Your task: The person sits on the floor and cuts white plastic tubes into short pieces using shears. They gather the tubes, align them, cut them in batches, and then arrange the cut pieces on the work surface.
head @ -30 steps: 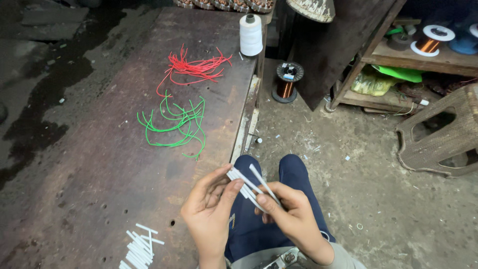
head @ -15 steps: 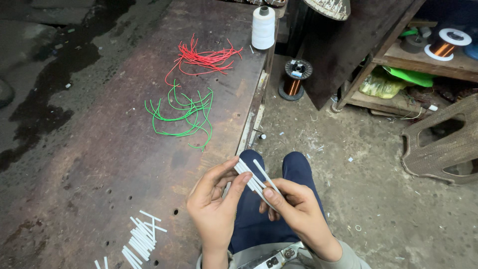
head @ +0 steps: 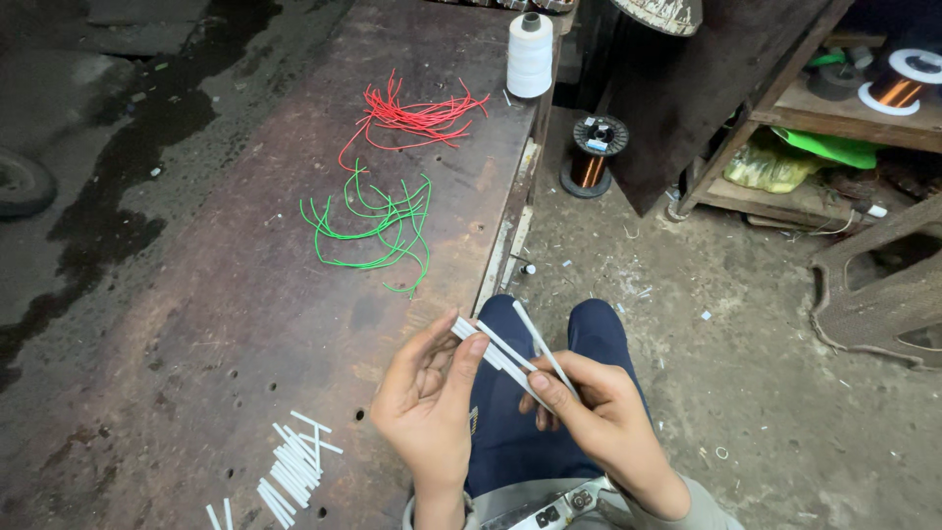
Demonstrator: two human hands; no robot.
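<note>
Low in the frame's centre, the left hand [head: 427, 393] and right hand [head: 589, 412] both closed their fingers on a small bundle of white strips [head: 502, 355], held above the surface [head: 196, 324] edge.

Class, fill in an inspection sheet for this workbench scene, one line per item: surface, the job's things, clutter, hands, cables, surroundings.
Surface: dark, worn wooden bench with small holes and stains.
Job's things: a few thin white strips held between both hands; a pile of short white pieces lies near the bench's front edge.
Clutter: a white thread cone stands at the far end.
Hands: left hand and right hand both grip the strips, above the knees.
Cables: red wire bundle and green wire bundle lie loose, apart.
Surroundings: copper wire spool on the dirt floor; wooden shelf with another spool.
</note>
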